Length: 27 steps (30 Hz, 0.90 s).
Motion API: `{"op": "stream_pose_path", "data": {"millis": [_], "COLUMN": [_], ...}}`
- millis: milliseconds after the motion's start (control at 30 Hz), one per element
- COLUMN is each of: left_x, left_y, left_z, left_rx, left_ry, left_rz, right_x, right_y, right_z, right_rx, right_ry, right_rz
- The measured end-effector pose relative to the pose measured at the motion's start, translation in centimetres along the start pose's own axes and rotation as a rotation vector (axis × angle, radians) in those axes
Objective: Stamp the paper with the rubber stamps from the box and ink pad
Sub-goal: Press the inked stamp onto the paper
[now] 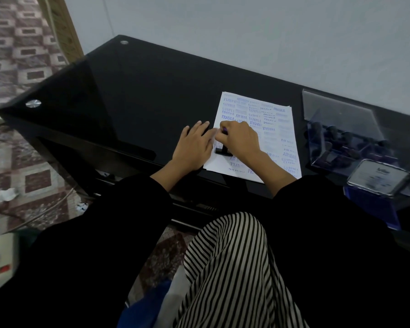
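Dressed in loose black: 2 long sleeves, left sleeve (100,233) and right sleeve (336,221), plain, matte, wide at the cuffs and ending short of the wrists. Bare beyond the cuffs, left hand (194,147) and right hand (241,141) alike. Over the lap, striped cloth (234,268) in narrow black and white lines running lengthwise, draped in soft folds.

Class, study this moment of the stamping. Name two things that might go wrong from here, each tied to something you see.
1. The paper is already crowded with prints, so the stamp under the right hand may overlap older ones and read badly.
2. The left hand lies flat only at the sheet's left edge on the glossy table; the sheet might shift and smear.
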<state>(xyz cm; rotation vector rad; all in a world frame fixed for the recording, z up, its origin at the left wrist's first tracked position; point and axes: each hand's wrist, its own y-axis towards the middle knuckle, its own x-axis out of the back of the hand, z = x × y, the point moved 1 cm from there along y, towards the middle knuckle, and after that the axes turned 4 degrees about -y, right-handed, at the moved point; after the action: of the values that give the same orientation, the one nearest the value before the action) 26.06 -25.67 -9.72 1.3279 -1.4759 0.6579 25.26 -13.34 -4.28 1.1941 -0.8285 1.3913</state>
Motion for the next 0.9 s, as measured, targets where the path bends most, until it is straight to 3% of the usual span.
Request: {"op": "stream_pose_path", "data": {"millis": [367,900], "left_x": [0.0,-0.1], "left_y": [0.1,0.1], "left_z": [0.1,0.1], "left_rx": [-0.007,0.002], "left_ry": [-0.017,0.007], "left_rz": [-0.027,-0.018], "right_x": [-0.1,-1.9], "right_y": [0.5,-3.8], "right_z": [-0.2,1.0], "right_rx": [-0.003,0.075], "right_ry": [0.032,-0.028], "right_rz": [0.023,-0.341]}}
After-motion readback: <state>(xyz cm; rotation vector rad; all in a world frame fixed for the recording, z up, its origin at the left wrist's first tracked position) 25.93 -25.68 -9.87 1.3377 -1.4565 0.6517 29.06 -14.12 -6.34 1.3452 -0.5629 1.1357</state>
